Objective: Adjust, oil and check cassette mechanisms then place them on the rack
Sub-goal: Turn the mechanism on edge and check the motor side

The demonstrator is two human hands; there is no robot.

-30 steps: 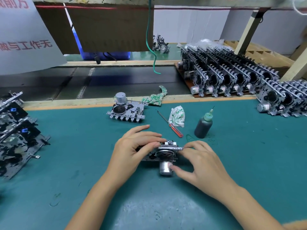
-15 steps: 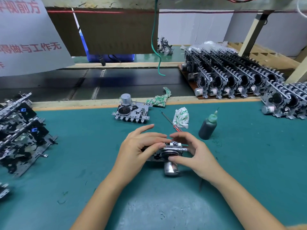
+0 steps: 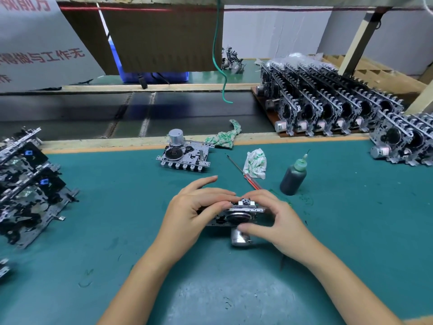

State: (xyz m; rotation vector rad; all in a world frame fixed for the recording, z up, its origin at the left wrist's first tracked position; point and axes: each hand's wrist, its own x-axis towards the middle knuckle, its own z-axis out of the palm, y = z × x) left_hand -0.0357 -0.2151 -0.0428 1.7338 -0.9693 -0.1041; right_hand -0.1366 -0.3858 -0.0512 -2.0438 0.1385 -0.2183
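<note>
A metal cassette mechanism [image 3: 236,215] with a silver motor stands on edge on the green mat, between both hands. My left hand [image 3: 194,207] grips its left end, fingers curled over the top. My right hand [image 3: 278,221] holds its right end, thumb on the motor and fingers over the top edge. A second mechanism [image 3: 185,156] lies flat farther back. Rows of mechanisms stand on the rack [image 3: 328,106] at the back right.
A dark oil bottle [image 3: 293,175] with a green nozzle, a red-handled screwdriver [image 3: 246,174] and a crumpled cloth [image 3: 255,163] lie just behind my right hand. More mechanisms are stacked at the left edge [image 3: 25,186] and at the far right [image 3: 407,141]. A green cable [image 3: 219,55] hangs above the conveyor.
My right hand has shifted from flat over the motor to a grip on the mechanism's right end, fingers over the top. The left hand keeps its hold.
</note>
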